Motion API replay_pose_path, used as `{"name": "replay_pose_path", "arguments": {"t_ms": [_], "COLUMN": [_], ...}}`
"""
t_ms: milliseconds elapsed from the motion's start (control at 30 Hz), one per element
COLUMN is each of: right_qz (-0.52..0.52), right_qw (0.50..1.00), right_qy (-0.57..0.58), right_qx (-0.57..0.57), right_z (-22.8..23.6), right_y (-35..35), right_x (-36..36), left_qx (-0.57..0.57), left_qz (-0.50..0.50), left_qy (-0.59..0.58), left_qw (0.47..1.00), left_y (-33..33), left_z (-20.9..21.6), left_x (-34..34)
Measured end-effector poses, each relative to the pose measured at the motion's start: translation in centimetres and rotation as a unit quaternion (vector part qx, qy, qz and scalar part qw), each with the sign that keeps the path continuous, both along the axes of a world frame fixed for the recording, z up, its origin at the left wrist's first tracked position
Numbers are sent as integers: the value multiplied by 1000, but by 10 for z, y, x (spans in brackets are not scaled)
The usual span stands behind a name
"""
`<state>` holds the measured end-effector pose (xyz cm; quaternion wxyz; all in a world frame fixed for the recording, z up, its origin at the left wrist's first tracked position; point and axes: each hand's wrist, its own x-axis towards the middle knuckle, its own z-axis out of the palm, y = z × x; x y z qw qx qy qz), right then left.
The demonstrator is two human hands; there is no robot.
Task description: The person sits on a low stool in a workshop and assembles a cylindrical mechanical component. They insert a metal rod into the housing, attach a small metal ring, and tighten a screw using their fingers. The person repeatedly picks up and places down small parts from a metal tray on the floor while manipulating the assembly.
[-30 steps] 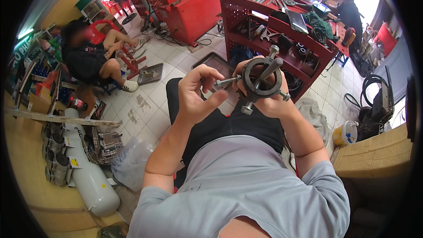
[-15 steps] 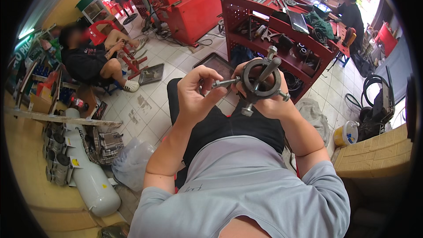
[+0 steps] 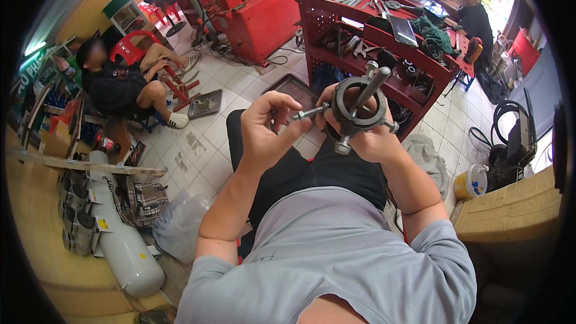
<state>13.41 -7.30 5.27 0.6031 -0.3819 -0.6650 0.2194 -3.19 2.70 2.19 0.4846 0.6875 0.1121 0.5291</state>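
A dark metal ring tool (image 3: 358, 125) is held up over my lap. Silvery bolts stick out around its rim, and a thick grey rod (image 3: 373, 90) slants up through its middle. My right hand (image 3: 371, 145) grips the tool from behind and below, so the ring partly covers its fingers. On the left side, a long bolt (image 3: 312, 112) juts out of the ring. My left hand (image 3: 267, 132) has thumb and forefinger closed at that bolt's head, with the other fingers curled; the thumb is slightly blurred.
Ahead stands a red tool cart (image 3: 310, 30) with wrenches and a tablet on top. Dark trays (image 3: 206, 103) lie on the tiled floor. A person (image 3: 117, 84) sits at left, another (image 3: 474, 18) far right. A grey tank (image 3: 129, 258) and white bucket (image 3: 471, 181) flank me.
The ring tool has tilted and turned slightly in my right hand, its rod leaning further right. My left thumb has shifted at the bolt head. The seated person at left has lifted their head.
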Motion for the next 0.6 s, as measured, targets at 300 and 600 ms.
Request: {"name": "replay_pose_path", "arguments": {"t_ms": [300, 600], "right_qz": [4, -44], "right_qw": [992, 990], "right_qy": [99, -131], "right_qx": [-73, 8], "right_z": [7, 4], "right_y": [-8, -1], "right_x": [-10, 2], "left_qx": [-50, 84], "left_qz": [72, -33], "left_qy": [26, -13], "left_qw": [996, 996], "left_y": [9, -7], "left_z": [-5, 12], "left_x": [1, -11]}}
